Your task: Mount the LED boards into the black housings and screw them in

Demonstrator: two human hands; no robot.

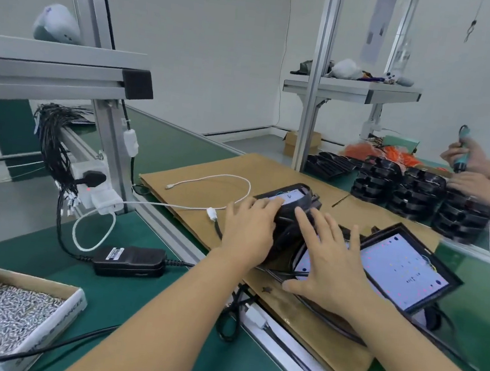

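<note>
A: What takes up the most room?
B: The green bench mat (146, 311), then the brown cardboard sheet (269, 169) lying across it.
A: And the work?
B: Black plastic housings with white LED boards sit on the cardboard. One rectangular housing (410, 269) lies to the right; a stack of rounded housings (290, 202) stands in the middle.
A: The hands?
B: The left hand (248, 228) lies on the stack, fingers curved over its top board. The right hand (329, 260) is spread flat, fingers straight, pressing on the units beside it.
A: Anything smaller?
B: A cardboard box of silver screws (6, 311) sits at the near left.
</note>
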